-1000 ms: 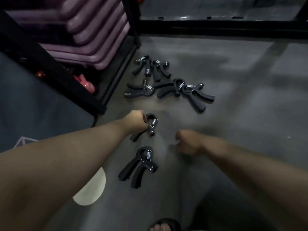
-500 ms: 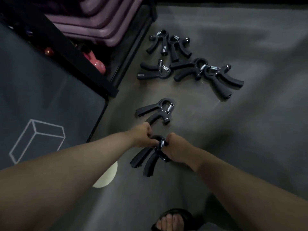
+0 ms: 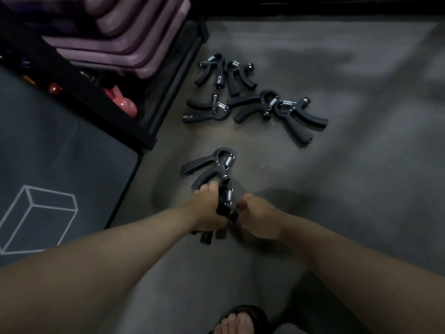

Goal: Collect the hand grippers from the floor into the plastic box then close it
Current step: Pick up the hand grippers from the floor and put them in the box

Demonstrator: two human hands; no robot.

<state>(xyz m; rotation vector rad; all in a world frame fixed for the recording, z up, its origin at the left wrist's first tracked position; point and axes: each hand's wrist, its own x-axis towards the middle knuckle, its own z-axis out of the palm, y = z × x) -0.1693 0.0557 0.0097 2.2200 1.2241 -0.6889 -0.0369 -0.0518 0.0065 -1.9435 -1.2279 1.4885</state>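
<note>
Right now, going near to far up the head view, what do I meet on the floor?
Sandalled foot → held gripper in the left hand → lone gripper → row of three grippers → pair of grippers, farthest.

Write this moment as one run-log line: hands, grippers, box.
left hand: grips black spring-loaded hand gripper | right hand: beside it, hold unclear | grey floor: six more grippers lying | plastic box: unseen

Black hand gripper [image 3: 225, 201] held upright; six more grippers [image 3: 199, 162] flat beyond it.
</note>
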